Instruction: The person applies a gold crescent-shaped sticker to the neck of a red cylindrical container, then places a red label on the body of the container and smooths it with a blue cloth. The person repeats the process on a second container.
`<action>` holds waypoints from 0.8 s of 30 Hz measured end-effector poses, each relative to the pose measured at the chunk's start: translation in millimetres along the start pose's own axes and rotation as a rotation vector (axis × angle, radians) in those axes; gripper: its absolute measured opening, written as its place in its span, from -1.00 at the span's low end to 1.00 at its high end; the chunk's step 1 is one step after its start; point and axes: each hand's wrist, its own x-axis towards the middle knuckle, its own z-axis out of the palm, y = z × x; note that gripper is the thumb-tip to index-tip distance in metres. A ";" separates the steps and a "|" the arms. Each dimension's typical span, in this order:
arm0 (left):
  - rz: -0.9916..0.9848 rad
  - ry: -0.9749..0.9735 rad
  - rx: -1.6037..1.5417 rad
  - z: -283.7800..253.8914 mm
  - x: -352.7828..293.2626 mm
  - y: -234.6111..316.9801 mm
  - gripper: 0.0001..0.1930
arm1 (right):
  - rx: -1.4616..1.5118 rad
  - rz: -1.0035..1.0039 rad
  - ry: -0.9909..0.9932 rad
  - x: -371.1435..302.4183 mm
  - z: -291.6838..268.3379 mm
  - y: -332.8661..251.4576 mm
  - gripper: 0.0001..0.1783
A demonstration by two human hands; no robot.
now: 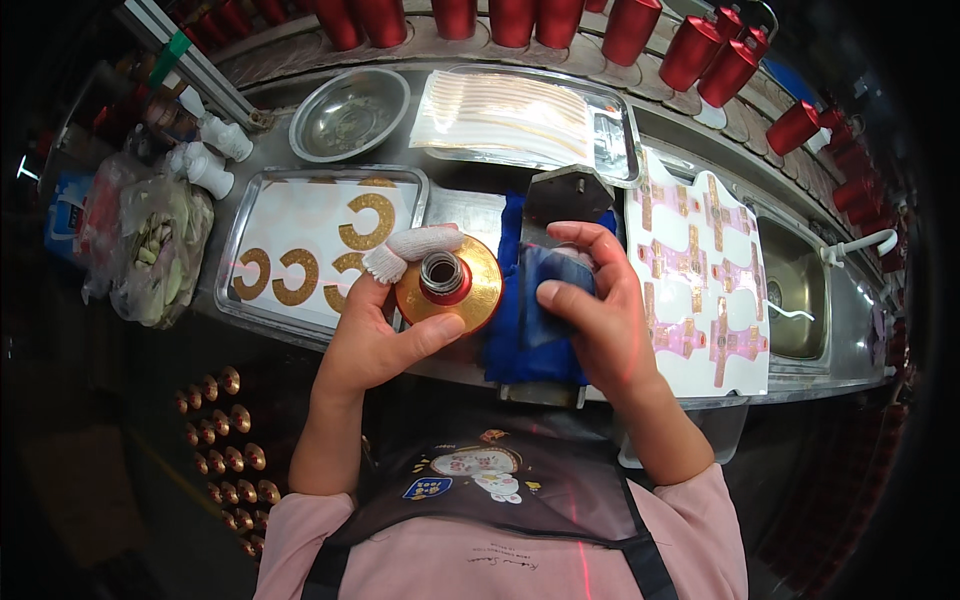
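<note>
Over the steel bench (270, 145), near side: 2 hands, side by side and apart.
Left hand (372, 345): grasping 1 bottle (485, 285), thumb laid across its gold shoulder; a white finger sleeve (425, 241) covers the index finger.
Bottle: left of the blue cloth, its open threaded neck facing up and a red ring at the neck's base; lower body hidden.
Right hand (610, 310): grasping a folded blue pad (548, 290), thumb pressed on its face.
Blue cloth (505, 345): under the pad, draped over a metal stand (567, 200) between the hands.
Left tray (424, 195): a white sheet with gold C-shaped pieces.
Far tray (627, 140): sheets with white and gold strips, right of a round bowl (350, 115).
Right sheet (695, 375): pink and gold decals, left of the sink (800, 290).
Far edge: red bottles (690, 52) in a curved row.
</note>
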 end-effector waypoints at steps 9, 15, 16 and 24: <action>-0.001 -0.012 0.044 -2.0 -1.0 -0.8 -0.33 | -0.697 -0.539 -0.063 22.4 13.4 -12.2 -0.74; 0.030 0.012 0.062 -0.8 -0.8 -0.7 -0.34 | -0.633 -0.708 -0.088 15.9 28.1 -17.7 -0.76; 0.026 0.006 0.069 -0.6 -0.8 -0.5 -0.35 | -0.700 -0.663 -0.063 13.9 29.2 -18.0 -0.77; -0.007 0.001 0.062 1.0 0.1 3.0 -0.33 | -0.707 -0.548 0.038 21.3 17.3 -9.3 -0.75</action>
